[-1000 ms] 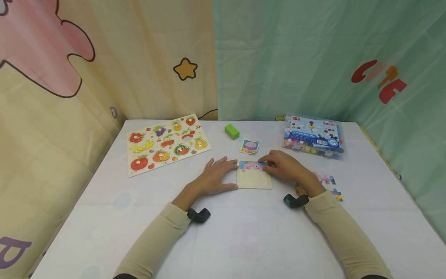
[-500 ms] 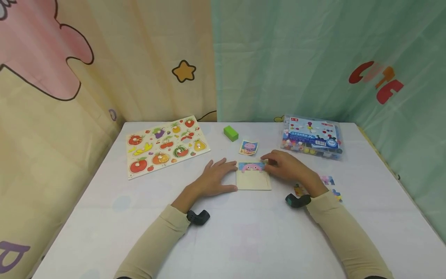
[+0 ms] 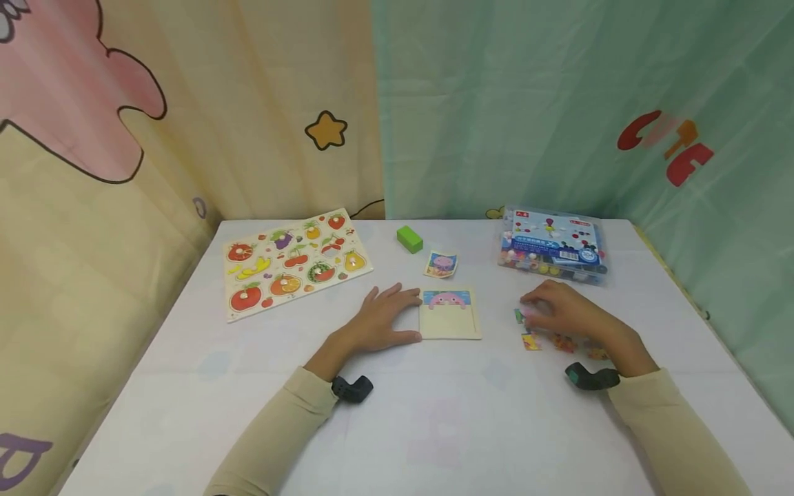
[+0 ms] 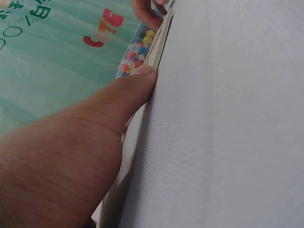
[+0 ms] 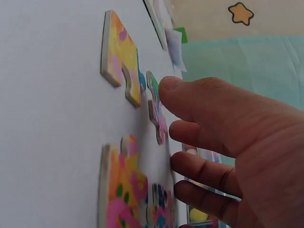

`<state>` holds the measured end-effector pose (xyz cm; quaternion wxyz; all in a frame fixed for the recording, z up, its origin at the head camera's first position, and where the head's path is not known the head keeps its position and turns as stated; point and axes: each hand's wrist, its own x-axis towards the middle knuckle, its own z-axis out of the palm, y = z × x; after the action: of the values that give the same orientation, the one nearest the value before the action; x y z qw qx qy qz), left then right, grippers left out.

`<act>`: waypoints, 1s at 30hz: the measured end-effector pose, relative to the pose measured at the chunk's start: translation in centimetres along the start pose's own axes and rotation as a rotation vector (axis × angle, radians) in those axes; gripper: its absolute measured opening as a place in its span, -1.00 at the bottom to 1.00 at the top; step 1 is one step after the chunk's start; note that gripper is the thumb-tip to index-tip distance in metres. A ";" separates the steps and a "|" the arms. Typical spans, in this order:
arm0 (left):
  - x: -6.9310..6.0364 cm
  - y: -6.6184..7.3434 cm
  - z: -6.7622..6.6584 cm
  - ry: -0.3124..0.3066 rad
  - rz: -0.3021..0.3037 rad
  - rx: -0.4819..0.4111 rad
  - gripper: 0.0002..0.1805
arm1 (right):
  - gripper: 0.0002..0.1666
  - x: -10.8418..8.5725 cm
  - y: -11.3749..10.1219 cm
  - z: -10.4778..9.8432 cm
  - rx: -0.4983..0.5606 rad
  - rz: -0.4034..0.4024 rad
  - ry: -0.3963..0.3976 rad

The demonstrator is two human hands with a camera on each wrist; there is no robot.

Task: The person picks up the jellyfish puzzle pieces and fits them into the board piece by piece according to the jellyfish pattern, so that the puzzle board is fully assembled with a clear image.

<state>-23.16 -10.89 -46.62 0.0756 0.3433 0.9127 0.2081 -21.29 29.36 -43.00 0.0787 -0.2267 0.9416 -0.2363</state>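
In the head view a small wooden jigsaw board (image 3: 448,324) lies mid-table, with a strip of pink-and-blue puzzle pieces (image 3: 446,298) along its top. My left hand (image 3: 381,320) rests at the board's left edge, its thumb and fingers spread and touching the rim. My right hand (image 3: 567,311) is over the loose pieces to the right, thumb and index finger apart around a green-and-pink puzzle piece (image 3: 520,316). In the right wrist view, the thumb tip overlaps that piece (image 5: 156,107); contact is unclear. A yellow puzzle piece (image 3: 531,342) and orange puzzle pieces (image 3: 563,343) lie close by.
Behind the board are a small picture card (image 3: 442,264) and a green block (image 3: 410,239). A fruit peg puzzle (image 3: 298,265) lies at the back left. A clear plastic box of colored beads (image 3: 552,244) sits at the back right.
My right hand has moved away from the board's upper right corner, rightward to the loose pieces. The pink-and-blue strip stays on the board. My left hand keeps its place.
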 end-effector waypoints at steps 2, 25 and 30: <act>0.0 -0.1 0.2 -0.004 0.001 0.000 -0.22 | -0.57 -0.9 0.6 0.0 0.009 0.007 0.015; -0.1 0.1 0.0 -0.006 -0.006 -0.020 -0.23 | -0.67 -1.8 1.6 0.7 0.030 0.022 0.092; 0.0 -0.1 0.1 0.006 0.006 -0.021 -0.23 | -0.69 -1.7 1.5 0.7 0.034 0.033 0.088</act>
<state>-23.16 -10.89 -46.76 0.0759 0.3445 0.9098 0.2188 -20.20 31.06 -44.28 0.0448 -0.1990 0.9435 -0.2610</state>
